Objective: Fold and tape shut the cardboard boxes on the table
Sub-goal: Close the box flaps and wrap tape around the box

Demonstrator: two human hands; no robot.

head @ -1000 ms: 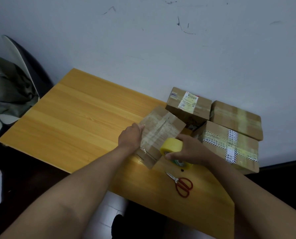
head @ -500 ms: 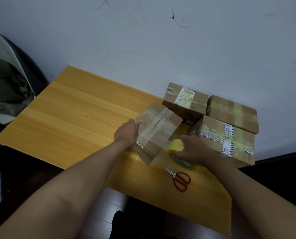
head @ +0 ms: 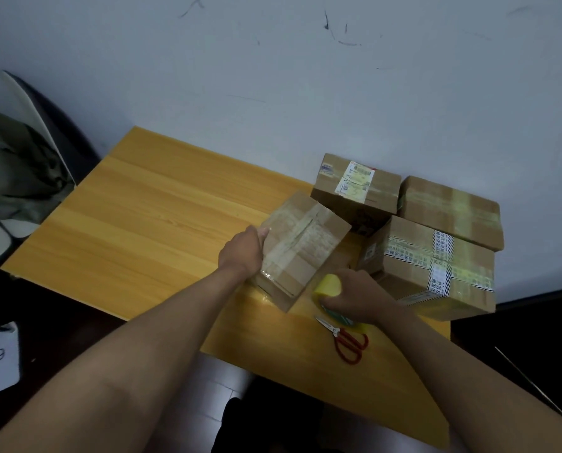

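A small cardboard box (head: 301,243) with clear tape over its top seam sits on the wooden table (head: 149,223). My left hand (head: 242,253) grips its left side, thumb on the top edge. To the box's right, my right hand (head: 355,297) holds a yellow tape roll (head: 328,286) low by the box's near right corner, just above the table. Three taped boxes stand against the wall: one with a white label (head: 358,188), a plain one (head: 449,210), and one with striped tape (head: 433,266).
Red-handled scissors (head: 346,341) lie on the table just in front of my right hand. A chair with a green cloth (head: 15,171) stands off the table's left end. The wall runs close behind the boxes.
My right hand has carried the tape roll down from the box's top edge toward the table at its near right corner. My left hand stays on the box's left side.
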